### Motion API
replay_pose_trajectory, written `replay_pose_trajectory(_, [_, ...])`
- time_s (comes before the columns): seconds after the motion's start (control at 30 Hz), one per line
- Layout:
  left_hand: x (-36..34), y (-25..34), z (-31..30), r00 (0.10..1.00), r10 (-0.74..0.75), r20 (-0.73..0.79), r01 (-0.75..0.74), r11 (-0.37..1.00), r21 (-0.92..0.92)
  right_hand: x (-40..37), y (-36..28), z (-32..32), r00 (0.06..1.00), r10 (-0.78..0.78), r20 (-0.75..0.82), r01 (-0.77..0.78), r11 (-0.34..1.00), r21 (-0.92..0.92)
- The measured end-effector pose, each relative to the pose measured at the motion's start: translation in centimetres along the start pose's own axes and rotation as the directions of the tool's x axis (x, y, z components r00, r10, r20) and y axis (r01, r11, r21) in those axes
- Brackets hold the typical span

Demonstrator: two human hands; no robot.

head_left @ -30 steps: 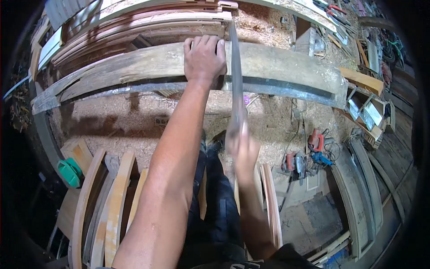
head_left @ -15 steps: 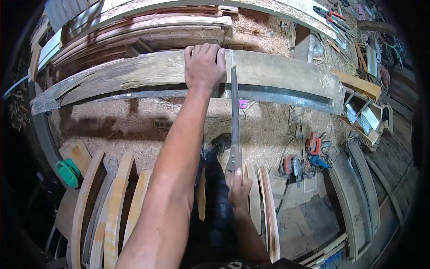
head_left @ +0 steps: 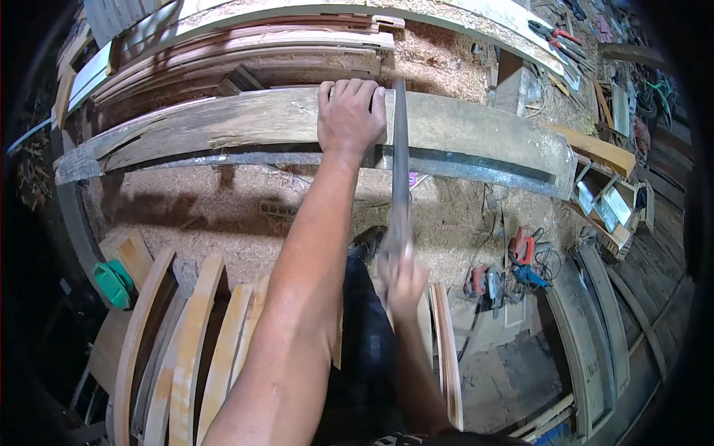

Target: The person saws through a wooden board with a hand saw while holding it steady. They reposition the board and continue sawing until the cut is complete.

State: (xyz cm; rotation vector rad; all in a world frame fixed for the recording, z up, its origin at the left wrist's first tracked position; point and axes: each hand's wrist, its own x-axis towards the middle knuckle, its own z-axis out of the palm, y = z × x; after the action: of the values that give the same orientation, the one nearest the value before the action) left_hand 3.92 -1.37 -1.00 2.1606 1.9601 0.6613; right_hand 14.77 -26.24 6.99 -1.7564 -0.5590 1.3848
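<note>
A long, weathered wooden board [head_left: 476,123] lies crosswise in front of me, its surface rough and cracked toward the left. My left hand [head_left: 349,115] presses on it, fingers curled over its far edge. Just right of that hand, a handsaw [head_left: 400,149] crosses the board, its narrow blade seen almost edge-on and its tip reaching the far edge. My right hand [head_left: 405,286], slightly blurred, is closed around the saw's handle on the near side. How deep the blade sits in the wood cannot be made out.
Curved wooden pieces [head_left: 197,334] stand at the lower left. Power tools [head_left: 487,282] lie on the right amid cords. Pliers [head_left: 561,37] rest on the far beam. Stacked timber [head_left: 297,41] lies behind the board. Sawdust covers the floor; a green plastic object [head_left: 113,284] sits left.
The saw has been pushed forward, so its tip has moved from mid-board to the far edge. My right hand moved forward with it. My left hand keeps its hold on the board.
</note>
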Motion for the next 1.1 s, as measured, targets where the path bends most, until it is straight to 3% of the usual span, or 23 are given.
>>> replay_pose_trajectory(0.07, [-0.2,0.1,0.0,1.0,-0.004,-0.009,0.004,1.0,0.005,8.2,-2.5,3.3,0.997,-0.082,0.015,0.08,0.993,0.081])
replay_pose_trajectory(0.17, [0.2,0.1,0.0,1.0,-0.021,0.002,0.021,1.0,-0.016,7.6,-2.2,3.0,0.996,-0.088,0.03,0.085,0.992,0.093])
replay_pose_trajectory(0.23, [-0.1,0.2,-0.2,1.0,-0.009,0.027,0.009,1.0,0.0,-0.4,0.5,0.7,0.997,0.077,0.007,-0.078,0.992,0.095])
replay_pose_trajectory(0.3, [-0.2,0.1,-0.4,0.997,-0.021,0.072,0.021,1.0,0.001,-6.2,3.1,-1.3,0.998,0.064,0.006,-0.064,0.997,0.038])
replay_pose_trajectory(0.4, [-0.1,0.1,-0.2,0.993,-0.01,0.115,0.008,1.0,0.02,-1.8,0.5,1.0,0.997,0.05,-0.057,-0.044,0.993,0.105])
replay_pose_trajectory(0.43, [-0.1,0.1,-0.3,0.995,0.009,0.103,-0.014,0.999,0.053,1.2,0.7,1.5,0.998,0.069,-0.008,-0.068,0.993,0.101])
replay_pose_trajectory(0.47, [-0.1,0.3,-0.4,0.992,0.001,0.123,-0.005,0.999,0.039,4.9,-0.1,2.6,0.998,-0.057,0.01,0.056,0.995,0.087])
replay_pose_trajectory(0.53, [-0.4,0.2,0.0,0.998,0.029,0.064,-0.036,0.994,0.107,9.4,-3.8,4.2,0.999,0.019,0.032,-0.024,0.987,0.16])
replay_pose_trajectory(0.57, [-0.1,0.0,0.3,0.998,0.06,-0.016,-0.056,0.982,0.18,8.5,-3.7,3.7,0.999,0.017,0.028,-0.021,0.987,0.159])
replay_pose_trajectory(0.63, [0.0,0.2,0.1,0.999,0.051,0.016,-0.053,0.994,0.101,2.9,-1.6,1.5,0.999,-0.053,-0.012,0.051,0.993,-0.102])
replay_pose_trajectory(0.7, [0.2,0.5,-0.8,0.971,-0.068,0.229,0.046,0.994,0.1,-5.2,4.3,-0.3,0.994,0.059,-0.089,-0.058,0.998,0.014])
replay_pose_trajectory(0.77, [0.4,0.5,-0.8,0.984,-0.045,0.174,0.037,0.998,0.045,-6.0,2.5,-0.3,0.993,0.066,-0.096,-0.059,0.996,0.073])
replay_pose_trajectory(0.83, [0.3,0.5,-0.9,0.978,-0.047,0.202,0.034,0.997,0.068,0.1,2.4,1.2,0.99,0.107,-0.09,-0.098,0.99,0.097])
replay_pose_trajectory(0.87, [0.7,0.3,-0.9,0.979,-0.051,0.199,0.035,0.996,0.08,4.8,0.0,2.2,0.999,0.027,-0.027,-0.028,0.999,-0.02])
replay_pose_trajectory(0.9, [0.7,0.2,-0.8,0.973,-0.052,0.224,0.031,0.995,0.094,8.8,-1.7,3.4,0.998,-0.062,0.014,0.061,0.998,0.035])
replay_pose_trajectory(0.93, [0.4,0.3,-0.8,0.965,-0.061,0.255,0.036,0.994,0.102,10.2,-3.2,4.4,1.0,-0.001,0.022,-0.003,0.988,0.152])
replay_pose_trajectory(1.07, [-0.1,0.8,-1.3,0.961,-0.017,0.277,0.001,0.998,0.058,2.4,-3.6,3.8,0.99,0.111,-0.089,-0.095,0.981,0.168])
replay_pose_trajectory(1.1, [0.3,0.6,-1.1,0.957,-0.001,0.291,-0.016,0.998,0.057,0.7,-3.8,4.2,0.99,0.067,-0.121,-0.062,0.997,0.044])
